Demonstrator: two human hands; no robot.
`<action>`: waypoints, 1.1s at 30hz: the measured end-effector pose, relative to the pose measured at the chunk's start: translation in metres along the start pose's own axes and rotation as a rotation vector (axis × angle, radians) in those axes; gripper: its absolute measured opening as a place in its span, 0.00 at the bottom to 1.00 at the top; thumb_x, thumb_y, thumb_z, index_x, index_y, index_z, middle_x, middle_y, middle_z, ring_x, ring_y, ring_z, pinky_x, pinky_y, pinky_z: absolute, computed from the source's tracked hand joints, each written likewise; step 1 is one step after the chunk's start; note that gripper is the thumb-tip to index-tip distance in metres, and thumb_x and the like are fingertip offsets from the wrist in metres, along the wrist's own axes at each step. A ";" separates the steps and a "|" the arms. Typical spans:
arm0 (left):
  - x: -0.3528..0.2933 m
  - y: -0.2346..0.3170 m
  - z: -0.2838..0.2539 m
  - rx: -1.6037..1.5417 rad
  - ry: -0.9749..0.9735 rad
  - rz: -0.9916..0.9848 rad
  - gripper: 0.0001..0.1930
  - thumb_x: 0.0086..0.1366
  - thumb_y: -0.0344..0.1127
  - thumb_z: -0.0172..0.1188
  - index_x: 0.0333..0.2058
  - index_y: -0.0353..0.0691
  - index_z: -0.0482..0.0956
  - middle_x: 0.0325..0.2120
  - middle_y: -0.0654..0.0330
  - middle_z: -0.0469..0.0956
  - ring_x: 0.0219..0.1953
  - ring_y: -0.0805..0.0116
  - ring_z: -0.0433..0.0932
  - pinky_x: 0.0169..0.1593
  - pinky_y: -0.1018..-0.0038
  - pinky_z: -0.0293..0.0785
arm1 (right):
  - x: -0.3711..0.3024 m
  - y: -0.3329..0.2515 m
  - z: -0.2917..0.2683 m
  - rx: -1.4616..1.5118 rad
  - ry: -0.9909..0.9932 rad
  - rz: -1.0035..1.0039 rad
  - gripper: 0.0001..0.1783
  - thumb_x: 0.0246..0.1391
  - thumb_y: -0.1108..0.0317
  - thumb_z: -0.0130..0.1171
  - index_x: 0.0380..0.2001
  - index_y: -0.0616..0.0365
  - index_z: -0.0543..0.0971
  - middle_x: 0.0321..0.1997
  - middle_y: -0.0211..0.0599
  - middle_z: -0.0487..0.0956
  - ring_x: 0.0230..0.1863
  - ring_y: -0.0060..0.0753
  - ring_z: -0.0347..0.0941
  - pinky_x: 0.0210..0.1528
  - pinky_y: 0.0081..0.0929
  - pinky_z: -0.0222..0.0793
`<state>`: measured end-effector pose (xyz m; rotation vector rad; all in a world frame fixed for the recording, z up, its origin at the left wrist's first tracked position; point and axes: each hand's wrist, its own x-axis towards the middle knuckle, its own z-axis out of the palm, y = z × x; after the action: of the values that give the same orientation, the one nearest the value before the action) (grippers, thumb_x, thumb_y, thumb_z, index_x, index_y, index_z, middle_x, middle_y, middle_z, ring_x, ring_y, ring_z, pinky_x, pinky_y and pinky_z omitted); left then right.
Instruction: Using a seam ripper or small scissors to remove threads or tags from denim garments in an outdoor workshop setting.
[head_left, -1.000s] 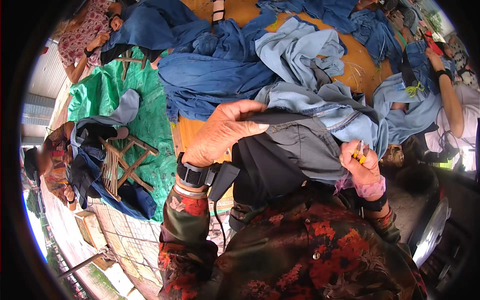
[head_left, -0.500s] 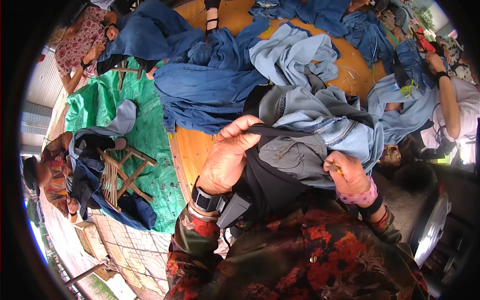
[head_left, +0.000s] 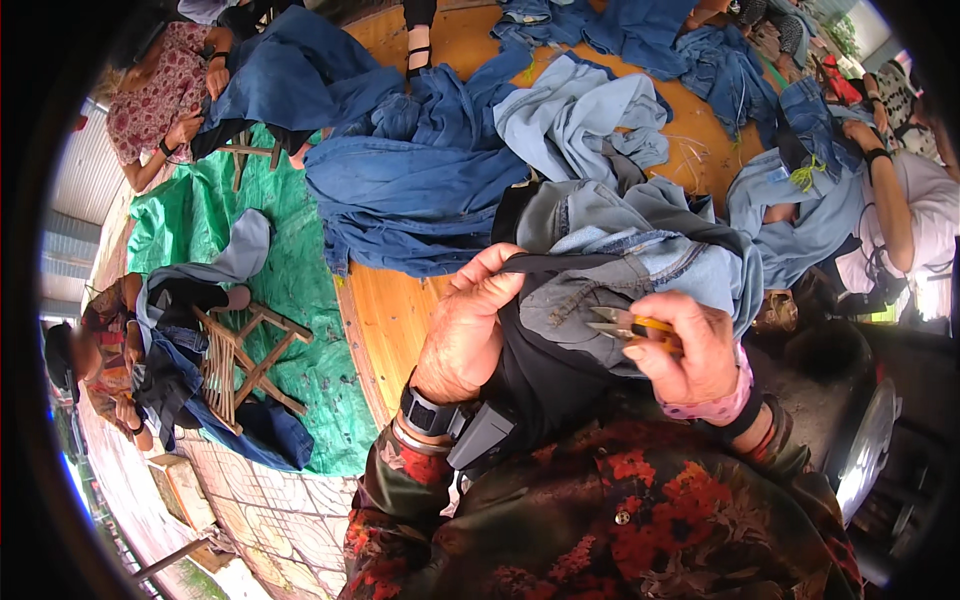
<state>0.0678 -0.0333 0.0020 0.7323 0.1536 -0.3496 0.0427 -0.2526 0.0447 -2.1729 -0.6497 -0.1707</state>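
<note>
My left hand (head_left: 468, 335) pinches the black fabric edge of a garment, whose grey and light-blue denim (head_left: 640, 235) spreads over the board in front of me. Black cloth (head_left: 540, 350) from it hangs down against my body. In my right hand (head_left: 695, 345) is a pair of small yellow-handled thread snips (head_left: 650, 328). Their two metal blades point left and stand apart over the grey pocket patch (head_left: 562, 305). I cannot tell whether the tips touch the cloth.
Blue jeans (head_left: 410, 200) and pale denim (head_left: 570, 110) are heaped on the wooden tabletop (head_left: 390, 315). A green tarp (head_left: 320, 380) with a folding wooden stool (head_left: 255, 355) lies left. Co-workers handle denim at left and right. A round metal lid (head_left: 868, 450) stands at right.
My right hand has turned and shifted slightly, so the snips' blades now show, spread over the grey patch. My left hand keeps its pinch, a little lower.
</note>
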 end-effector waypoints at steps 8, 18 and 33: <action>-0.002 -0.002 0.001 -0.065 0.054 0.001 0.07 0.60 0.28 0.54 0.38 0.38 0.74 0.34 0.64 0.76 0.36 0.75 0.73 0.45 0.78 0.69 | 0.006 -0.009 0.021 -0.003 -0.143 -0.144 0.15 0.42 0.66 0.64 0.33 0.57 0.71 0.25 0.35 0.75 0.20 0.37 0.72 0.21 0.29 0.66; -0.002 -0.001 0.000 -0.087 0.046 -0.009 0.08 0.60 0.27 0.53 0.39 0.37 0.74 0.34 0.63 0.76 0.37 0.74 0.74 0.45 0.77 0.69 | 0.005 -0.010 0.017 0.000 -0.237 -0.206 0.16 0.41 0.65 0.65 0.32 0.57 0.72 0.23 0.35 0.74 0.20 0.36 0.72 0.21 0.28 0.67; -0.005 -0.004 0.007 -0.114 0.154 -0.032 0.09 0.60 0.26 0.53 0.39 0.36 0.72 0.35 0.61 0.76 0.38 0.71 0.74 0.46 0.75 0.70 | 0.003 -0.004 0.027 0.047 0.058 -0.111 0.18 0.41 0.66 0.66 0.35 0.58 0.71 0.20 0.32 0.72 0.16 0.30 0.69 0.17 0.25 0.63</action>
<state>0.0623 -0.0395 0.0058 0.6441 0.3282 -0.3123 0.0406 -0.2290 0.0317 -2.0799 -0.7341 -0.2738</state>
